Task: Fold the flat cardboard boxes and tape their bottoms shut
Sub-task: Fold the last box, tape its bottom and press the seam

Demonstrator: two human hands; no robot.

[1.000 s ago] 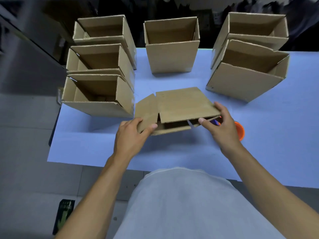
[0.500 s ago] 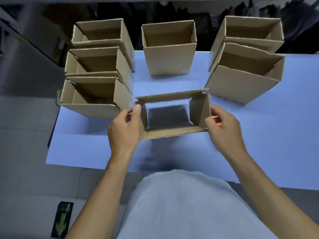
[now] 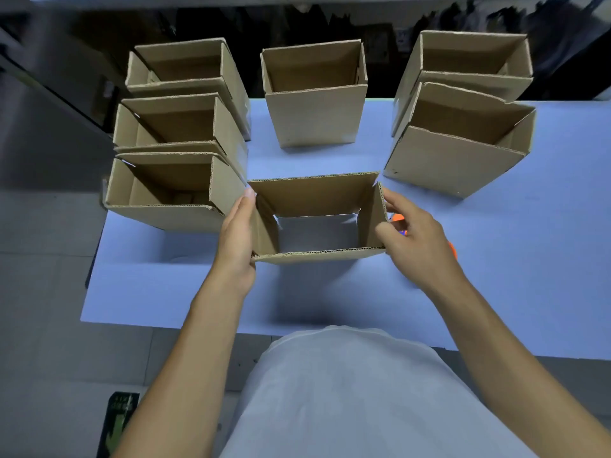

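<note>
Around the open-bottomed box (image 3: 314, 196), held by left hand (image 3: 236, 239) and right hand (image 3: 415, 242), six finished boxes (image 3: 314, 94) crowd the blue table (image 3: 496, 276); an orange thing (image 3: 398, 218) peeks from behind the right hand.

— What carries it all?

— A table (image 3: 496, 276) with a pale blue top, its near edge running in front of the person.

— And on it?

— Three open boxes (image 3: 178, 193) in a column on the left, near to far, close together. One open box (image 3: 314, 117) stands alone at far centre. Two more boxes (image 3: 453, 160) sit on the right, one behind the other. An opened box sleeve (image 3: 317, 196) is at near centre; the blue top shows through it. An orange object (image 3: 398, 218) lies just right of it, mostly hidden.
</note>
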